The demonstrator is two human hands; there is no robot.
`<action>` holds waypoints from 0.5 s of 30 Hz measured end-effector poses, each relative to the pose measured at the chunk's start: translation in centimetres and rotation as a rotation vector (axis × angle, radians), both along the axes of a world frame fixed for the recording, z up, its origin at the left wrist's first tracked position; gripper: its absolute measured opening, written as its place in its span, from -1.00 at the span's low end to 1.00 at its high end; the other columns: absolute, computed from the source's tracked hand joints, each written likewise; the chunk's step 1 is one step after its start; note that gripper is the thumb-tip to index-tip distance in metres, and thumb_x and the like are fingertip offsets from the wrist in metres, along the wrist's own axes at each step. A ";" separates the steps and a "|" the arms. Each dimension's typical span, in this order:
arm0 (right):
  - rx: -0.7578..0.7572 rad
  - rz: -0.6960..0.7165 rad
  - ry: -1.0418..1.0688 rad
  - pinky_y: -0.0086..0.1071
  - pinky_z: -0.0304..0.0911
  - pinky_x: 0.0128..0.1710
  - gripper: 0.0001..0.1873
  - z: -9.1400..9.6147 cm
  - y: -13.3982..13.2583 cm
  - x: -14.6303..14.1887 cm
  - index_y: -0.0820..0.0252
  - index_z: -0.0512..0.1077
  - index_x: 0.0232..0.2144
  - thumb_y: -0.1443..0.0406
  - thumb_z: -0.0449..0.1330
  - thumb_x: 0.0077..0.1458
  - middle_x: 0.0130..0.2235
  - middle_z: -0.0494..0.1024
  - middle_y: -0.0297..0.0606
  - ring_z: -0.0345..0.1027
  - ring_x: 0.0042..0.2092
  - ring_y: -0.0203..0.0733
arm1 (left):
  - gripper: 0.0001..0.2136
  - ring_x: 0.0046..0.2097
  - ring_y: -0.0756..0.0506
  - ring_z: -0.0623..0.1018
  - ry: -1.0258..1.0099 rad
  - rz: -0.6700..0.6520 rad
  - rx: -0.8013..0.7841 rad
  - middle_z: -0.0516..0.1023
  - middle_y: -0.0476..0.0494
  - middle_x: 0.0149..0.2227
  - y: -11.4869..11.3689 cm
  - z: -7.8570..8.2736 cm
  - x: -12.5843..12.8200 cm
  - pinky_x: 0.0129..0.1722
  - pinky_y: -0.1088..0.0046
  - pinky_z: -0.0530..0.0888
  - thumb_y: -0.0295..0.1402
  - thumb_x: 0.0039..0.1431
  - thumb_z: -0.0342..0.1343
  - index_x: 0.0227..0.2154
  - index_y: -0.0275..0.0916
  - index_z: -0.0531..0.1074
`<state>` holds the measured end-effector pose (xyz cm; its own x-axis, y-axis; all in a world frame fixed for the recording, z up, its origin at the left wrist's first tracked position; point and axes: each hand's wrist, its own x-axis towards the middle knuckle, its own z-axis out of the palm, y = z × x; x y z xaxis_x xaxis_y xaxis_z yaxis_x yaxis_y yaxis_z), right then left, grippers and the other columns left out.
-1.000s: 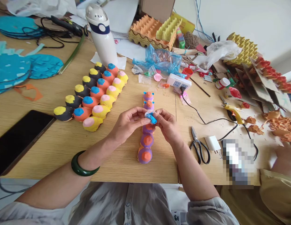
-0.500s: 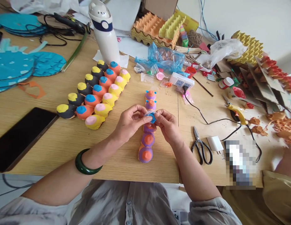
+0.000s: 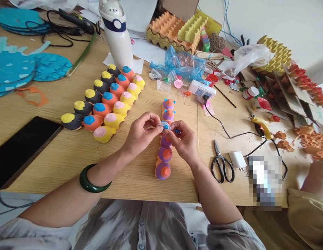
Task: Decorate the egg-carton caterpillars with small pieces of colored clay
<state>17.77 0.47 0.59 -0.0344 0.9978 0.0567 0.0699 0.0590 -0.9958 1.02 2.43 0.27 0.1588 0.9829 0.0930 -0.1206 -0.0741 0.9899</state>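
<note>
My left hand [image 3: 142,133] and my right hand [image 3: 182,140] meet above the middle of the wooden table [image 3: 59,152]. Both pinch a small clear packet of blue bits [image 3: 165,125] between fingertips. Directly beneath the hands lies a single row of purple egg-carton cups with orange tops [image 3: 164,152], running away from me. Small blue pieces stick out of its two far cups. A green bangle [image 3: 90,184] circles my left wrist.
Painted egg-carton rows in black, orange and yellow [image 3: 104,104] lie left of the hands. A black phone [image 3: 19,151] sits at the left edge. Scissors [image 3: 221,163], a charger plug [image 3: 238,159], a glue gun [image 3: 260,125] and a power strip [image 3: 201,91] are on the right. Another person's arm [image 3: 314,180] is at far right.
The blue packet was spread wider between my fingers; now both hands pinch it closer together, with less of it showing. The hands stay over the purple row.
</note>
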 end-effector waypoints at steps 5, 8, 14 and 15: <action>-0.015 -0.078 0.019 -0.38 0.19 -0.45 -0.49 -0.4 0.5 0.6 0.09 0.40 -0.38 -0.14 0.44 0.06 -0.39 0.43 -0.38 0.23 -0.41 -0.31 | -0.71 -0.03 -0.13 0.63 -0.090 -0.128 -0.048 0.60 -0.12 -0.12 -0.1 -0.1 0.2 0.02 0.33 0.60 -0.31 0.09 0.41 -0.15 -0.22 0.51; 0.011 -0.092 -0.020 -0.37 0.17 -0.44 -0.52 -0.4 0.4 0.5 0.09 0.37 -0.40 -0.11 0.42 0.09 -0.40 0.40 -0.40 0.17 -0.41 -0.32 | -0.75 -0.09 -0.10 0.61 -0.018 -0.046 0.057 0.54 -0.09 -0.15 -0.5 -0.4 0.6 -0.01 0.36 0.61 -0.31 0.11 0.41 -0.20 -0.21 0.51; 0.124 -0.151 -0.182 -0.36 0.18 -0.37 -0.66 -0.6 -0.3 -0.1 0.08 0.30 -0.42 0.09 0.35 0.22 -0.42 0.35 -0.42 0.17 -0.40 -0.31 | -0.93 -0.15 -0.03 0.55 0.172 0.049 0.314 0.49 -0.08 -0.15 -1.2 -0.8 0.8 -0.12 0.50 0.59 -0.45 0.27 0.27 -0.22 -0.18 0.55; 0.114 -0.133 -0.179 -0.36 0.19 -0.37 -0.66 -0.7 -0.3 -0.2 0.08 0.32 -0.41 0.08 0.34 0.22 -0.43 0.36 -0.42 0.18 -0.40 -0.31 | -0.93 -0.14 -0.03 0.55 0.191 0.076 0.328 0.49 -0.07 -0.16 -1.1 -0.8 0.8 -0.14 0.51 0.59 -0.47 0.27 0.25 -0.24 -0.18 0.54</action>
<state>17.58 0.17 -0.14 0.0773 0.9817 0.1738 0.2595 0.1485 -0.9543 1.82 1.30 -0.53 0.1312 0.9154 0.3805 0.0822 -0.3926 0.9160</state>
